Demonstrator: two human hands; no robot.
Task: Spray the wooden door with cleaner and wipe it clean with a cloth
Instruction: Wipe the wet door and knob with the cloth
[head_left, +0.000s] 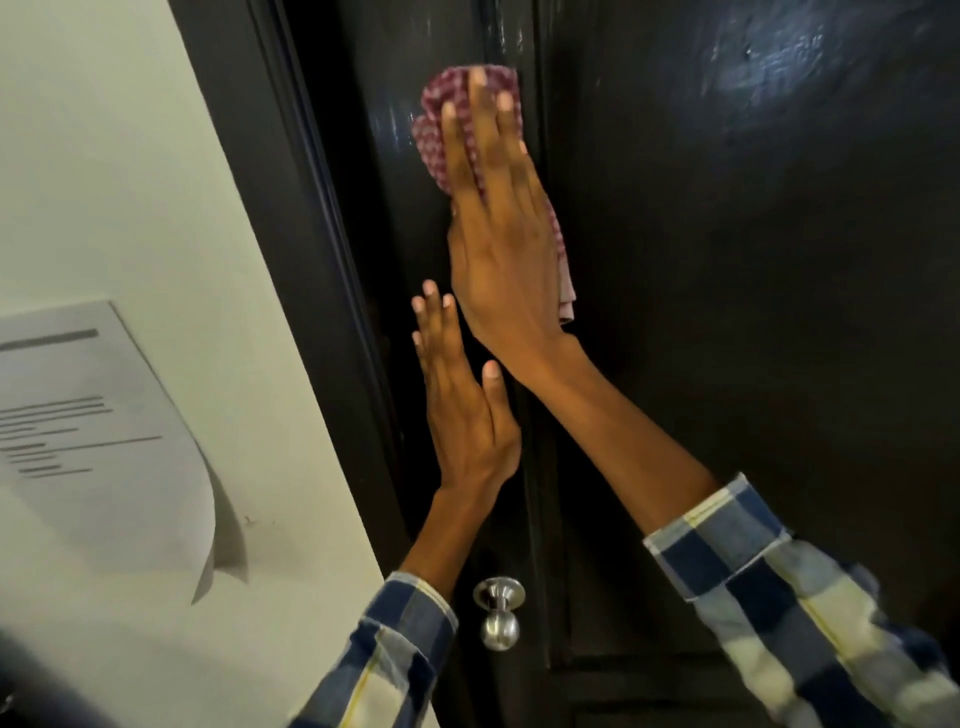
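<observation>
The dark, glossy wooden door (727, 260) fills the middle and right of the view. My right hand (498, 223) lies flat with straight fingers on a red-and-white checked cloth (434, 130), pressing it against the door's left stile, high above the knob. Part of the cloth hangs out below the palm. My left hand (462, 410) rests flat on the door just below the right hand, fingers straight and holding nothing. No spray bottle is in view.
A silver round door knob (500, 613) sticks out below my left wrist. The dark door frame (291, 260) runs down the left of the door. Beside it is a pale wall (130, 156) with a printed paper sheet (93, 441) whose lower corner curls away.
</observation>
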